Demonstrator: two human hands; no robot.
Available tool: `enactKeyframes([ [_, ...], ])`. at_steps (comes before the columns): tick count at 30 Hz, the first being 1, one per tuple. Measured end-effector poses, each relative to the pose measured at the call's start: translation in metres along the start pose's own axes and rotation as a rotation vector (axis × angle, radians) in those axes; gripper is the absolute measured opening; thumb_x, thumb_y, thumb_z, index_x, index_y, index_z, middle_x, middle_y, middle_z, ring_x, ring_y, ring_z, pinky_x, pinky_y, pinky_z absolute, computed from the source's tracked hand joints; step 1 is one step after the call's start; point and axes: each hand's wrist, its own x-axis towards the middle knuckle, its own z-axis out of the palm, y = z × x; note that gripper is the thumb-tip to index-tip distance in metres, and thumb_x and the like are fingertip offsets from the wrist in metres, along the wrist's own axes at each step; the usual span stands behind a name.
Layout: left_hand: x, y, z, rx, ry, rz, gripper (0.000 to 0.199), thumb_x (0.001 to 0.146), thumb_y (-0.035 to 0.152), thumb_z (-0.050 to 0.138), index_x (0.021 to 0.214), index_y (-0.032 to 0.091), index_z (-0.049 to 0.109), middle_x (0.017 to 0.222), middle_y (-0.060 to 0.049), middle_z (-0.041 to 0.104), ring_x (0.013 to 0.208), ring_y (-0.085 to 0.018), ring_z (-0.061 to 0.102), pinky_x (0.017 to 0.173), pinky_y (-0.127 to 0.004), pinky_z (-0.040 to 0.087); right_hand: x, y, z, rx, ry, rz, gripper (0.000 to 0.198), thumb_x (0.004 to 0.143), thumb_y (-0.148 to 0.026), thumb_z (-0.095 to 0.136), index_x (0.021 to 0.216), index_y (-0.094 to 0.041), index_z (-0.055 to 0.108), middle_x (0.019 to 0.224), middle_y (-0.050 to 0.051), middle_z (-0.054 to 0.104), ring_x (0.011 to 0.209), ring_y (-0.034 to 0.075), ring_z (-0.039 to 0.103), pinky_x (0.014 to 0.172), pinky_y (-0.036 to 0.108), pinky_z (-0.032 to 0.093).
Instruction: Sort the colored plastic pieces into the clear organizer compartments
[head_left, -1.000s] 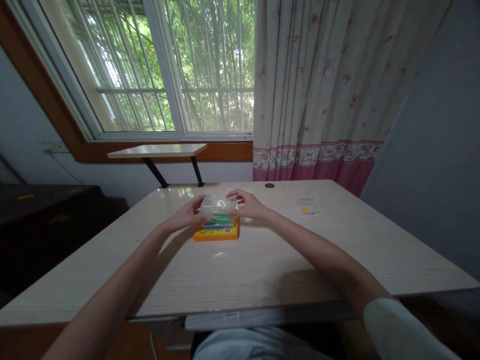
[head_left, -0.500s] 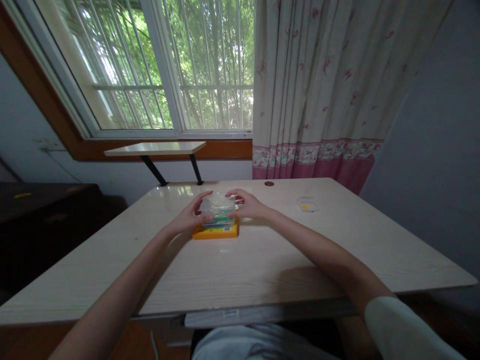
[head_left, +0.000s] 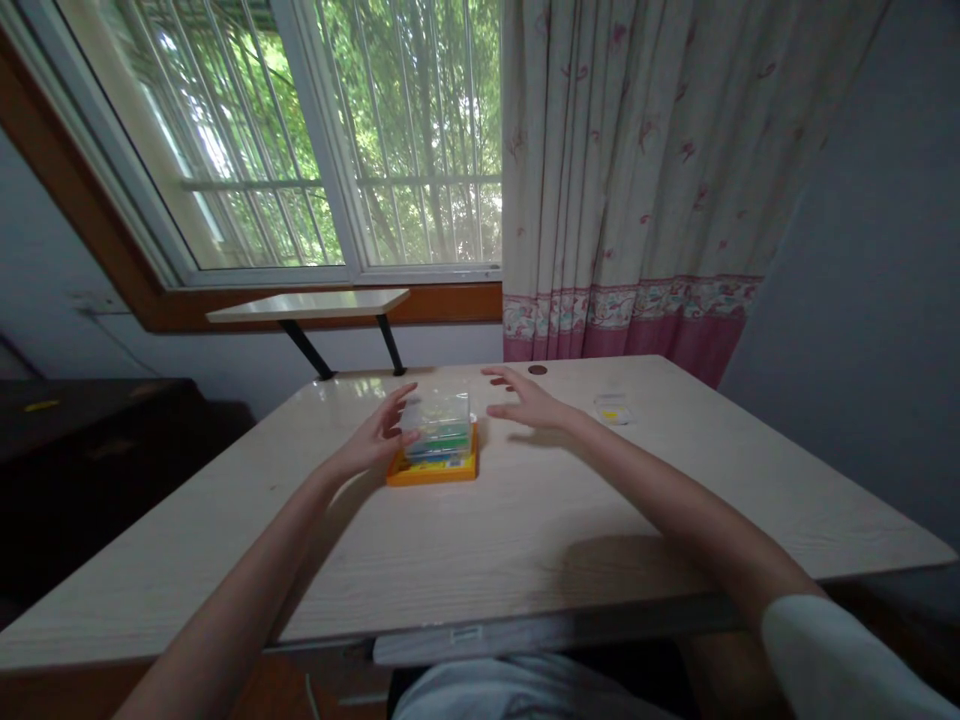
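A stack of clear plastic boxes (head_left: pixel 437 412), with something green in the lower part, rests on an orange-yellow tray-like base (head_left: pixel 433 477). My left hand (head_left: pixel 381 432) is at the stack's left side, fingers spread, with the thumb by its front left corner; whether it touches the plastic I cannot tell. To the right of the stack, my right hand (head_left: pixel 523 398) hovers over the table with fingers apart and nothing in them. Farther right lies a small clear case (head_left: pixel 615 411) with its lid up and a yellow piece inside.
The pale wooden table (head_left: pixel 645 480) spreads out around the stack. At its back left stands a raised shelf (head_left: pixel 311 304) on black legs. A round brown cap (head_left: pixel 538 370) sits near the back edge, below the curtain (head_left: pixel 637 200). A dark surface (head_left: pixel 90 430) is at far left.
My right hand has let go of the clear boxes and moved right, away from them. My left hand stays at their left side. The stack remains on the orange base.
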Motion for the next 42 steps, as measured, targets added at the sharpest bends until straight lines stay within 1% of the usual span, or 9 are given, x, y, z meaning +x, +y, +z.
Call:
enactKeyframes([
  [4,-0.001,0.013,-0.015,0.165,0.219,0.129,0.062,0.075,0.042,0.056,0.129,0.027,0.030,0.130,-0.010,0.040,0.115,-0.024,0.043,0.087,-0.038,0.043,-0.044,0.040,-0.078,-0.309,0.152,0.063,0.041,0.080,-0.031,0.051,0.120,-0.022,0.044,0.121,0.009,0.049,0.112,0.019,0.045,0.097,0.040,0.034],
  [7,-0.003,0.044,-0.015,0.427,0.508,0.254,0.047,0.075,0.039,0.056,0.117,0.022,0.044,0.113,-0.008,0.050,0.098,-0.021,0.051,0.079,-0.035,0.046,-0.092,0.076,-0.131,-0.556,0.208,0.310,0.037,0.078,-0.023,0.049,0.115,-0.018,0.051,0.120,0.013,0.051,0.113,0.022,0.045,0.098,0.040,0.032],
  [10,-0.007,0.085,0.007,0.633,0.520,0.372,0.027,0.077,0.033,0.054,0.101,0.020,0.054,0.099,-0.006,0.052,0.088,-0.018,0.051,0.077,-0.033,0.045,-0.132,0.098,-0.155,-0.634,0.164,0.557,0.034,0.076,-0.021,0.049,0.107,-0.011,0.056,0.105,0.015,0.060,0.098,0.024,0.055,0.086,0.037,0.041],
  [14,-0.010,0.119,0.063,0.689,0.229,0.518,0.019,0.080,0.027,0.049,0.096,0.018,0.055,0.098,-0.007,0.050,0.094,-0.019,0.049,0.083,-0.034,0.042,-0.148,0.094,-0.141,-0.592,0.164,0.555,0.023,0.075,-0.025,0.049,0.091,-0.015,0.061,0.071,0.005,0.064,0.064,0.016,0.058,0.062,0.026,0.043],
  [18,-0.002,0.112,0.117,0.633,-0.040,0.500,0.021,0.080,0.024,0.047,0.098,0.018,0.054,0.100,-0.008,0.051,0.096,-0.020,0.048,0.084,-0.034,0.042,-0.134,0.072,-0.108,-0.540,0.144,0.428,0.016,0.073,-0.024,0.048,0.081,-0.016,0.059,0.064,0.001,0.060,0.058,0.012,0.053,0.055,0.021,0.037],
  [26,0.024,0.082,0.182,0.505,-0.099,0.311,0.039,0.076,0.029,0.053,0.112,0.017,0.046,0.109,-0.010,0.050,0.102,-0.021,0.048,0.089,-0.035,0.041,-0.126,0.038,-0.068,-0.538,0.015,0.307,0.017,0.066,-0.015,0.051,0.083,-0.017,0.055,0.068,0.000,0.059,0.061,0.011,0.053,0.058,0.020,0.036],
  [32,0.029,0.085,0.204,0.477,-0.110,0.355,0.033,0.077,0.027,0.052,0.108,0.019,0.048,0.104,-0.007,0.052,0.099,-0.020,0.049,0.087,-0.033,0.042,-0.127,0.027,-0.056,-0.605,0.069,0.318,0.012,0.067,-0.018,0.052,0.079,-0.018,0.051,0.068,0.000,0.059,0.061,0.012,0.052,0.056,0.020,0.034],
  [36,0.029,0.083,0.204,0.478,-0.154,0.430,0.027,0.079,0.019,0.046,0.106,0.020,0.048,0.104,-0.007,0.051,0.100,-0.019,0.048,0.087,-0.032,0.042,-0.128,0.025,-0.051,-0.620,0.054,0.327,0.013,0.068,-0.019,0.053,0.081,-0.019,0.051,0.072,0.001,0.060,0.063,0.013,0.054,0.057,0.021,0.034],
  [42,0.029,0.080,0.198,0.572,-0.226,0.556,0.039,0.079,0.015,0.045,0.118,0.022,0.041,0.115,-0.008,0.047,0.106,-0.020,0.045,0.088,-0.033,0.041,-0.124,0.024,-0.045,-0.647,0.034,0.346,0.016,0.068,-0.019,0.052,0.084,-0.019,0.051,0.074,0.002,0.061,0.066,0.014,0.055,0.059,0.022,0.036],
])
